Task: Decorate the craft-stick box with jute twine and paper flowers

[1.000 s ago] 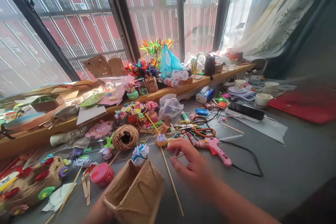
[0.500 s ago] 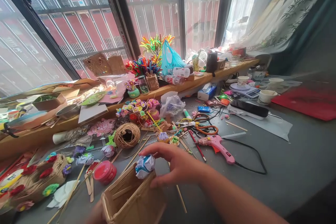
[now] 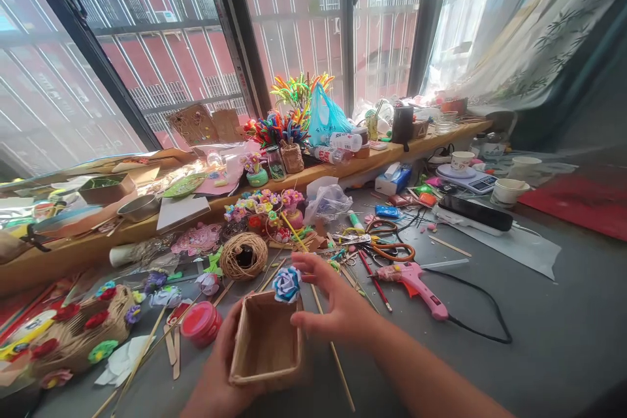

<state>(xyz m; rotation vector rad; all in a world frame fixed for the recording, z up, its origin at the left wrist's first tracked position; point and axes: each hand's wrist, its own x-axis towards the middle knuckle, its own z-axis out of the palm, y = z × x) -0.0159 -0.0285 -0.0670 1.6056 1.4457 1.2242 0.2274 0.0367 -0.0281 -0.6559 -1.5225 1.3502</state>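
Note:
My left hand is wrapped round the left side of a small brown open-topped box, whose hollow inside faces me. At the box's far right corner sits a blue and white paper rose. Just right of the rose is my right hand, thumb and fingers spread with nothing between them. Its fingertips are close to the rose and the thumb is near the box's right edge; whether they touch, I cannot tell. A ball of twine lies behind the box, and a pink-lidded tub stands to its left.
On the grey table, a pink glue gun with a black cord lies to the right, near orange-handled scissors. A flower-trimmed twine basket is at left. Thin sticks lie around. Behind runs a cluttered wooden ledge.
The box has been turned upright so its opening faces me, and my left hand has come into view. My right hand has drawn off the rose, which now shows its petals.

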